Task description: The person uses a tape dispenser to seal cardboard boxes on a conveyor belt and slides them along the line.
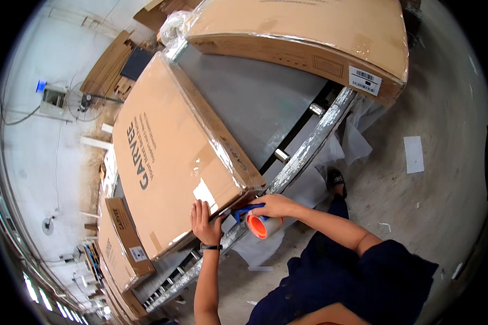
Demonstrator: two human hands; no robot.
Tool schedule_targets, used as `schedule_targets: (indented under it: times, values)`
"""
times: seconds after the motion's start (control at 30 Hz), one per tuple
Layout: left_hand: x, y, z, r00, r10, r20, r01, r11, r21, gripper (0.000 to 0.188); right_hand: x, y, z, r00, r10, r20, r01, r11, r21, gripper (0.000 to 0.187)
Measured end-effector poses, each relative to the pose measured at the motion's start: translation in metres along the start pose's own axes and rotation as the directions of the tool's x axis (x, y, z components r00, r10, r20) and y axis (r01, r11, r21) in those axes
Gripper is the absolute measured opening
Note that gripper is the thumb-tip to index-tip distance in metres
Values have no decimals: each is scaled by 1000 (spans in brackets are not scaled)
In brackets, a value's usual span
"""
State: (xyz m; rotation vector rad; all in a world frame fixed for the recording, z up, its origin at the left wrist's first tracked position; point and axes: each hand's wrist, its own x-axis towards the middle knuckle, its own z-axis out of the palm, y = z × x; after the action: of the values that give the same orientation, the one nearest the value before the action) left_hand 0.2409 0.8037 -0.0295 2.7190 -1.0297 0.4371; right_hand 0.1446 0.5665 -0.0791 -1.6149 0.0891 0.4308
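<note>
A large flat cardboard box (168, 146) lies on the conveyor in front of me, with shiny clear tape along its edges. My left hand (206, 223) rests on the box's near corner, fingers stretched out over the top. Beside that corner, my right hand (268, 207) grips a blue tape dispenser (246, 212). The dispenser carries a roll of clear tape with an orange core (258, 227). It is held against the near end of the box; the exact contact with the cardboard is hidden from view.
The conveyor has a dark belt (244, 86) and a worn metal side rail (309, 149). Another big box (303, 27) lies farther up it, and a smaller carton (126, 230) sits to the left. Plastic film (358, 143) hangs below the rail. White paper (413, 154) lies on the floor.
</note>
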Motion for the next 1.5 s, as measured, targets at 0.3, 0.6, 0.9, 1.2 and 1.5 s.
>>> schedule_targets:
  times: [0.3, 0.6, 0.9, 1.2, 1.5]
  values:
    - [-1, -2, -20, 985, 26, 168, -40, 996, 80, 83, -28, 26, 55, 970, -239, 52, 223, 778, -587, 63]
    - [28, 3, -21, 932, -52, 359, -35, 973, 230, 107, -29, 49, -187, 857, 23, -515, 415, 562, 715, 63]
    - [30, -10, -18, 922, 69, 380, -99, 993, 59, 103, 73, 62, -116, 961, -271, 55, 205, 833, 514, 56]
    - [39, -18, -20, 905, 93, 415, -134, 988, 72, 101, -4, 74, -87, 961, -264, 86, 219, 912, 348, 61]
    - [34, -22, -27, 877, 112, 467, -133, 991, 11, 92, 45, -5, 1, 934, 89, 347, 8, 963, -268, 62]
